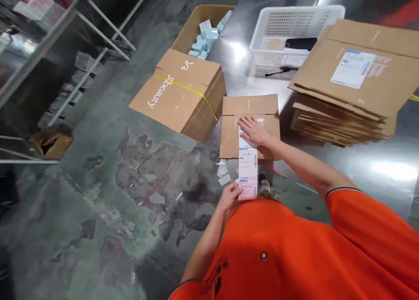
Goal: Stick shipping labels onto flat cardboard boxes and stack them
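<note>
A strip of printed labels (248, 164) runs from a flat cardboard carton (231, 136) down over the table edge towards my body. Spread on the carton, my right hand (254, 131) lies over the top label with its fingers apart. My left hand (230, 194) pinches the strip's lower end at its left side. The carton lies at the edge of the metal table.
Right of the carton is a stack of flat cartons (340, 116), the top one labelled. Behind stands a white basket (297, 57) holding a dark object. Strapped cartons (183, 94) and a box of pale blue pieces (186, 29) are at the left.
</note>
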`<action>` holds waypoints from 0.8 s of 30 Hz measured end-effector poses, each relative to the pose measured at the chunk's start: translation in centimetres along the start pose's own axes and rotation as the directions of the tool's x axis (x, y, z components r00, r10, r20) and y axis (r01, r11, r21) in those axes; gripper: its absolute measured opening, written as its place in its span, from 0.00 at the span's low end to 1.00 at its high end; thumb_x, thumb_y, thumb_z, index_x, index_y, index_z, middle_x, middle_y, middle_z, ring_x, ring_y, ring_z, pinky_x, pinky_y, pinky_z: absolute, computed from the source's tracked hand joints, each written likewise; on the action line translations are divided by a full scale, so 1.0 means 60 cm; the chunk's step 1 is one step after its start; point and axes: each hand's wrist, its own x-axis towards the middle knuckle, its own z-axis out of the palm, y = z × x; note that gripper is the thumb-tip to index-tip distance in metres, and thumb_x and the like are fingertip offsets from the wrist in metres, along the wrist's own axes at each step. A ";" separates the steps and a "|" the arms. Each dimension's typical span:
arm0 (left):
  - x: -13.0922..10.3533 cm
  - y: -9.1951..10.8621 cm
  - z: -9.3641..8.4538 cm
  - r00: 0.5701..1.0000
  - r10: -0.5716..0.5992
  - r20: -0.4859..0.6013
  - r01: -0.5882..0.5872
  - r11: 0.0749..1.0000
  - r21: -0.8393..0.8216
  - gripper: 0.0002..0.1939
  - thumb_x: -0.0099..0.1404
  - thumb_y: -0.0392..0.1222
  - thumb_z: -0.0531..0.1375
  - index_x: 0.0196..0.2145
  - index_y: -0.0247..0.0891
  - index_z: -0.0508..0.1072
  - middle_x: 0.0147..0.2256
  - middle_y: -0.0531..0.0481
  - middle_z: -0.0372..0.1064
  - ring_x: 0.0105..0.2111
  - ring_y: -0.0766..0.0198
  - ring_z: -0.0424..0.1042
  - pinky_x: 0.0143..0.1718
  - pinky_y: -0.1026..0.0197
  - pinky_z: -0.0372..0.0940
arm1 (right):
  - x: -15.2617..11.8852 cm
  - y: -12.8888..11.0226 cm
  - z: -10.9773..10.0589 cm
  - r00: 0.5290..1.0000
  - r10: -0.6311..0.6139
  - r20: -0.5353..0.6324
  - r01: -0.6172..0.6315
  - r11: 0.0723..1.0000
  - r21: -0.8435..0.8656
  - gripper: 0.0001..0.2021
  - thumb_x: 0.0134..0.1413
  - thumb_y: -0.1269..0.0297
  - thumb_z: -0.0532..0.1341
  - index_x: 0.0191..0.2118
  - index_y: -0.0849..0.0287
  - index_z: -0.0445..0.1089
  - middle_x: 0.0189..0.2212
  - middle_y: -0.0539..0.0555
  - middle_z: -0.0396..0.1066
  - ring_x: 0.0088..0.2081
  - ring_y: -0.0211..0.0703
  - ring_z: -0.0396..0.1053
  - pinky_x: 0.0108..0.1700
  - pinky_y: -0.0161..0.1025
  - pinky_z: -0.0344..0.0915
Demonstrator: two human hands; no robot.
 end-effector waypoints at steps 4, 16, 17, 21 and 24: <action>0.010 0.018 0.036 0.994 -0.025 0.104 0.041 0.988 -0.151 0.43 0.39 0.51 0.75 0.53 0.37 0.72 0.39 0.44 0.78 0.33 0.59 0.75 0.35 0.59 0.67 | -0.028 -0.012 -0.011 0.997 -0.070 0.041 0.062 0.983 0.172 0.27 0.66 0.58 0.49 0.62 0.70 0.63 0.65 0.67 0.56 0.68 0.61 0.48 0.68 0.61 0.40; 0.131 0.192 0.136 0.970 0.241 -0.020 -0.241 0.969 -0.057 0.14 0.53 0.45 0.68 0.32 0.35 0.70 0.25 0.53 0.69 0.25 0.66 0.67 0.33 0.62 0.63 | -0.037 0.004 -0.068 0.975 0.061 0.214 -0.186 0.749 0.636 0.21 0.56 0.51 0.57 0.46 0.61 0.77 0.46 0.58 0.76 0.46 0.51 0.73 0.51 0.45 0.66; 0.139 0.195 0.135 0.967 0.251 -0.032 -0.252 0.967 -0.037 0.11 0.53 0.41 0.67 0.32 0.35 0.71 0.24 0.53 0.69 0.25 0.66 0.66 0.32 0.63 0.62 | -0.038 0.004 -0.065 0.981 0.031 0.189 -0.143 0.775 0.616 0.21 0.56 0.52 0.57 0.45 0.61 0.77 0.45 0.58 0.76 0.45 0.50 0.73 0.49 0.44 0.66; 0.156 0.197 0.129 0.948 0.318 -0.005 -0.317 0.948 0.015 0.10 0.54 0.35 0.61 0.36 0.35 0.74 0.29 0.52 0.72 0.28 0.65 0.67 0.33 0.63 0.61 | -0.040 0.003 -0.054 0.992 -0.066 0.107 0.000 0.854 0.520 0.18 0.58 0.55 0.56 0.42 0.61 0.77 0.40 0.58 0.76 0.42 0.47 0.71 0.46 0.41 0.65; 0.159 0.196 0.128 0.942 0.335 0.020 -0.336 0.941 0.045 0.12 0.53 0.34 0.59 0.38 0.36 0.74 0.30 0.51 0.73 0.28 0.65 0.67 0.33 0.63 0.61 | -0.037 0.004 -0.051 0.994 -0.079 0.077 0.032 0.875 0.482 0.19 0.58 0.55 0.54 0.40 0.62 0.77 0.37 0.59 0.76 0.39 0.47 0.71 0.45 0.42 0.64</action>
